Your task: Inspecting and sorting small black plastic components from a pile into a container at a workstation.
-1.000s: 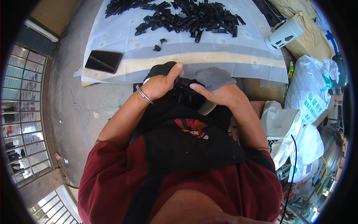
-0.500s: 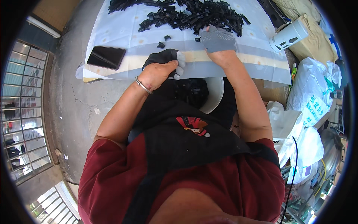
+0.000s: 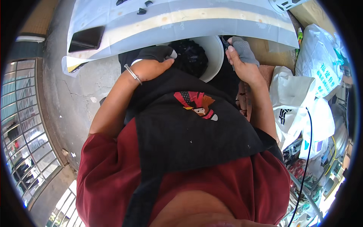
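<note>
A white bucket (image 3: 217, 56) stands under the table's edge between my knees, with many small black plastic pieces (image 3: 191, 56) inside. My left hand (image 3: 159, 56), in a black glove with pale fingertips, is curled closed by the bucket's left side; what lies in its fingers is hidden. Just right of the bucket rim, my right hand (image 3: 244, 55) wears a grey dotted glove with the thumb bare. Its thumb and fingers pinch a small dark piece (image 3: 226, 39), mostly covered by the hand.
A patterned cloth (image 3: 181, 22) covers the table ahead. On it lie a black phone (image 3: 86, 39), a few loose black pieces (image 3: 141, 11) and a white cylindrical container (image 3: 285, 4). White bags (image 3: 291, 102) crowd the right side, beside a hanging black cable (image 3: 309, 147).
My right hand has come back from the black pile on the table to beside the bucket. My left hand has dropped below the table edge. The view has tilted down; the pile is out of sight.
</note>
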Demonstrator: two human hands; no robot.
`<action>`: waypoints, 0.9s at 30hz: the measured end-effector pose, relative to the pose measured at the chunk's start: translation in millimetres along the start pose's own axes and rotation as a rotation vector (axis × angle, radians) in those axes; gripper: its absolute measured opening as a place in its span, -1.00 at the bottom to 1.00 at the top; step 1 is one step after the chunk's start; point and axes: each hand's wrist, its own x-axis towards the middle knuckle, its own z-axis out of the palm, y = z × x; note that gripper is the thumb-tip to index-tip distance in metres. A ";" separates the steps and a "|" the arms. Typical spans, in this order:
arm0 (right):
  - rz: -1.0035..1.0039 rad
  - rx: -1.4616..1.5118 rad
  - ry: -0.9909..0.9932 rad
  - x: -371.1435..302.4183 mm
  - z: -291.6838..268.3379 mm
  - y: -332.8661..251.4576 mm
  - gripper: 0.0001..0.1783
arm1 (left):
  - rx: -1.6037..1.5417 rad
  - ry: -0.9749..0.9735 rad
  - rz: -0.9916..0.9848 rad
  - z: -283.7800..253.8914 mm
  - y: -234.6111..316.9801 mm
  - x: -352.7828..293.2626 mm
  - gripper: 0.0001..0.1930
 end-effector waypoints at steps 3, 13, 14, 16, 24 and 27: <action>0.064 -0.022 0.076 -26.4 -0.6 12.9 -0.73 | 0.350 -0.118 0.124 37.0 -3.7 -12.8 -0.67; -0.066 -0.423 -0.149 -52.9 17.6 -5.6 -0.66 | 0.220 -0.822 -0.057 59.6 -10.0 -35.3 -0.32; -0.035 -0.435 -0.165 -49.4 22.9 -3.9 -0.65 | 0.218 -0.817 -0.064 63.4 -15.2 -38.1 -0.32; 0.055 -0.447 -0.206 -42.1 29.7 -5.0 -0.59 | 0.242 -0.740 -0.021 67.5 -20.8 -42.7 -0.34; 0.200 -0.621 -0.497 -1.5 54.5 10.4 -0.56 | 0.249 -0.895 -0.085 85.8 -68.0 -65.0 -0.57; 0.255 -0.675 -0.669 7.1 62.6 25.4 -0.52 | 0.244 -0.941 -0.046 88.1 -75.3 -55.4 -0.46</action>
